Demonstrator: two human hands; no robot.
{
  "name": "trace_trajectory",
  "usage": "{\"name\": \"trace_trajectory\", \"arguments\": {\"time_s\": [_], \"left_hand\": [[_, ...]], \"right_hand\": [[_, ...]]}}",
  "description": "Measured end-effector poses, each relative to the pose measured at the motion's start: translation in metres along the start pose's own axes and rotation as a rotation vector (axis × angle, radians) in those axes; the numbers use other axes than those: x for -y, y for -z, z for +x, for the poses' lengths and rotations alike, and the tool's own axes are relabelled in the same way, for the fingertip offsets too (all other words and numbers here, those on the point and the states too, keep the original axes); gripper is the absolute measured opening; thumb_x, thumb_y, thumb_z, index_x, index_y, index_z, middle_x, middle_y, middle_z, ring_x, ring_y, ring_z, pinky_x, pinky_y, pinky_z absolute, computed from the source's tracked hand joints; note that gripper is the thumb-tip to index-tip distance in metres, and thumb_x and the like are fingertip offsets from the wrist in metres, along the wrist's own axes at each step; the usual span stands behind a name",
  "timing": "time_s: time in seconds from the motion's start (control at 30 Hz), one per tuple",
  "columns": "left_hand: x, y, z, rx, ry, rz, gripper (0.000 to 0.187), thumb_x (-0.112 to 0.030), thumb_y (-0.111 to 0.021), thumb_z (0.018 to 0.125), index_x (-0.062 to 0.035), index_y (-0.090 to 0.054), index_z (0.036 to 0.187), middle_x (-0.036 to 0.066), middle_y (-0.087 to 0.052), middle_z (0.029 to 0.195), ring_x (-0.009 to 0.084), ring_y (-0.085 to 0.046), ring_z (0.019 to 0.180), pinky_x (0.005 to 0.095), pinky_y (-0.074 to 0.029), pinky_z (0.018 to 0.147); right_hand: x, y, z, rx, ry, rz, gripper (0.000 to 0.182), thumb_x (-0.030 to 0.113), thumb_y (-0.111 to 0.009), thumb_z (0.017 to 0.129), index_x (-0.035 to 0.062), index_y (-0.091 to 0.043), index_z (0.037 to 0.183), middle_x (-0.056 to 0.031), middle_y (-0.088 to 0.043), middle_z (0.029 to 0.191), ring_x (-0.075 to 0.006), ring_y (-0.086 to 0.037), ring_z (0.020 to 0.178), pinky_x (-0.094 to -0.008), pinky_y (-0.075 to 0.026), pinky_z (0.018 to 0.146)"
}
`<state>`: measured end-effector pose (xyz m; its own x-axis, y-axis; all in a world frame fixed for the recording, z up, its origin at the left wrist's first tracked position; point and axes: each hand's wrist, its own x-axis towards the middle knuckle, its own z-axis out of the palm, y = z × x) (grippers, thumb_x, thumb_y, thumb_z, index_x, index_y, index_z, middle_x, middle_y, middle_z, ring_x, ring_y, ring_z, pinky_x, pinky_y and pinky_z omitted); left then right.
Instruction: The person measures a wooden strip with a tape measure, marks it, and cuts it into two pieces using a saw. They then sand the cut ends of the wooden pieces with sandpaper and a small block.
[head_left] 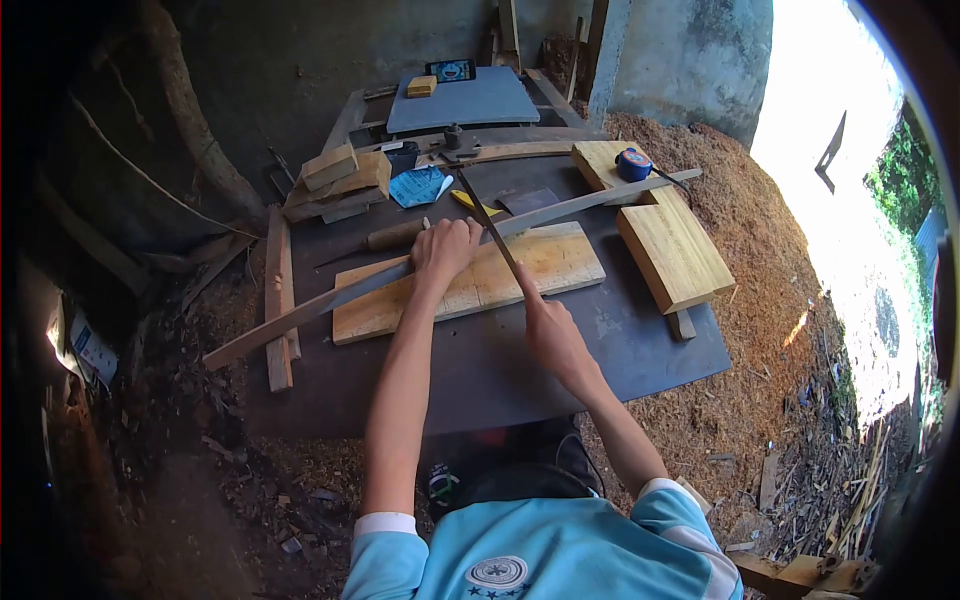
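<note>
Head view: your right hand (558,340) grips the near end of a narrow dark bar (477,200), fingers curled together around it and the index finger laid forward along it. Your left hand (445,250) presses down on a long flat strip (570,208), its fingers bent and close together near the edge; whether the thumb pinches from below, you cannot tell. The bar crosses the strip just beside that hand, its far tip pointing away from you.

Beneath them, the strip runs slantwise over a pale board (550,265) on the dark table (450,385), its left end reaching past the wood lengths (280,300), its right end near the tape measure (632,163) and a thick block (675,250). A wooden-handled tool (395,235) lies just beyond your left hand.

As a judgement, your left fingers are the main worry: if the bar skids sideways, it could scrape them. With long ends reaching out both ways, an uneven push might rock or swivel the strip, and the board could slide under it if your left hand eases off.
</note>
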<state>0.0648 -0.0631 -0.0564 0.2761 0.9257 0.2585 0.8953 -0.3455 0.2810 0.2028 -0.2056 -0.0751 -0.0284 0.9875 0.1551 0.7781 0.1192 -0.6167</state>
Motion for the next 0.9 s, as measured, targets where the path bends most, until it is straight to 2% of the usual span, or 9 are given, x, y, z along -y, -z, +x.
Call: {"name": "trace_trajectory", "arguments": {"time_s": [0.17, 0.27, 0.37, 0.5, 0.6, 0.67, 0.73, 0.83, 0.9], "left_hand": [[-0.003, -0.001, -0.007, -0.052, -0.031, 0.029, 0.046, -0.027, -0.036, 0.089, 0.0004, -0.066, 0.066, 0.022, -0.062, 0.069, 0.0380, -0.063, 0.067, 0.0454, -0.050, 0.067], [0.000, -0.004, -0.004, -0.062, -0.025, 0.030, 0.045, -0.026, -0.037, 0.088, 0.0000, -0.066, 0.065, 0.022, -0.062, 0.068, 0.0369, -0.063, 0.066, 0.0446, -0.051, 0.065], [0.002, -0.012, 0.002, -0.101, 0.014, 0.016, 0.045, -0.025, -0.037, 0.087, -0.0001, -0.066, 0.063, 0.021, -0.062, 0.066, 0.0363, -0.063, 0.064, 0.0441, -0.051, 0.063], [0.005, -0.013, 0.006, -0.132, 0.020, 0.031, 0.044, -0.024, -0.038, 0.087, 0.0000, -0.066, 0.063, 0.021, -0.062, 0.065, 0.0367, -0.063, 0.062, 0.0446, -0.051, 0.061], [0.004, -0.013, 0.002, -0.110, -0.012, 0.019, 0.044, -0.024, -0.038, 0.087, 0.0004, -0.066, 0.063, 0.022, -0.062, 0.065, 0.0371, -0.063, 0.062, 0.0451, -0.051, 0.060], [0.002, -0.011, -0.001, -0.130, -0.025, 0.038, 0.044, -0.024, -0.038, 0.087, 0.0003, -0.066, 0.063, 0.022, -0.062, 0.065, 0.0373, -0.063, 0.062, 0.0451, -0.051, 0.061], [0.001, -0.013, 0.000, -0.140, -0.029, 0.041, 0.045, -0.024, -0.038, 0.087, 0.0003, -0.066, 0.062, 0.022, -0.062, 0.065, 0.0375, -0.063, 0.062, 0.0450, -0.051, 0.061], [0.007, -0.017, 0.004, -0.138, -0.002, 0.026, 0.045, -0.024, -0.037, 0.087, 0.0004, -0.065, 0.062, 0.021, -0.061, 0.066, 0.0377, -0.063, 0.062, 0.0449, -0.051, 0.061], [0.008, -0.019, 0.008, -0.140, 0.022, 0.019, 0.045, -0.024, -0.037, 0.087, 0.0006, -0.065, 0.063, 0.022, -0.062, 0.067, 0.0377, -0.063, 0.063, 0.0448, -0.051, 0.061]], "right_hand": [[0.015, -0.007, 0.060, 0.010, -0.001, -0.049, 0.076, -0.004, -0.047, 0.073, 0.0106, -0.016, 0.141, -0.0263, -0.058, 0.071, -0.0430, -0.059, 0.064, -0.0509, -0.046, 0.060], [0.003, -0.032, 0.096, -0.188, 0.130, -0.074, 0.075, -0.003, -0.048, 0.074, 0.0106, -0.017, 0.141, -0.0260, -0.058, 0.070, -0.0416, -0.059, 0.061, -0.0496, -0.047, 0.058], [0.007, -0.030, 0.061, -0.116, 0.071, -0.124, 0.076, -0.003, -0.048, 0.074, 0.0123, -0.017, 0.142, -0.0251, -0.059, 0.070, -0.0401, -0.059, 0.060, -0.0478, -0.048, 0.057], [0.016, 0.001, -0.056, 0.067, -0.056, -0.125, 0.078, -0.011, -0.044, 0.070, 0.0077, -0.018, 0.141, -0.0264, -0.056, 0.063, -0.0402, -0.057, 0.058, -0.0480, -0.045, 0.056], [0.018, 0.009, -0.021, 0.038, -0.064, -0.138, 0.077, -0.010, -0.045, 0.070, 0.0068, -0.019, 0.141, -0.0258, -0.055, 0.063, -0.0399, -0.057, 0.058, -0.0479, -0.045, 0.056], [0.012, -0.007, 0.032, -0.060, 0.086, -0.124, 0.076, -0.009, -0.046, 0.071, 0.0057, -0.019, 0.140, -0.0253, -0.056, 0.064, -0.0398, -0.057, 0.058, -0.0480, -0.045, 0.056], [0.010, -0.029, 0.087, -0.162, 0.111, -0.133, 0.075, -0.009, -0.045, 0.071, 0.0040, -0.019, 0.140, -0.0252, -0.056, 0.064, -0.0399, -0.057, 0.058, -0.0477, -0.046, 0.057], [0.010, -0.025, 0.056, -0.112, 0.073, -0.171, 0.077, -0.009, -0.045, 0.071, 0.0090, -0.019, 0.141, -0.0246, -0.057, 0.065, -0.0400, -0.058, 0.061, -0.0478, -0.046, 0.058], [0.007, -0.009, -0.019, 0.014, -0.055, -0.220, 0.080, -0.008, -0.045, 0.071, 0.0157, -0.019, 0.142, -0.0235, -0.058, 0.065, -0.0395, -0.058, 0.061, -0.0480, -0.046, 0.057]]}}
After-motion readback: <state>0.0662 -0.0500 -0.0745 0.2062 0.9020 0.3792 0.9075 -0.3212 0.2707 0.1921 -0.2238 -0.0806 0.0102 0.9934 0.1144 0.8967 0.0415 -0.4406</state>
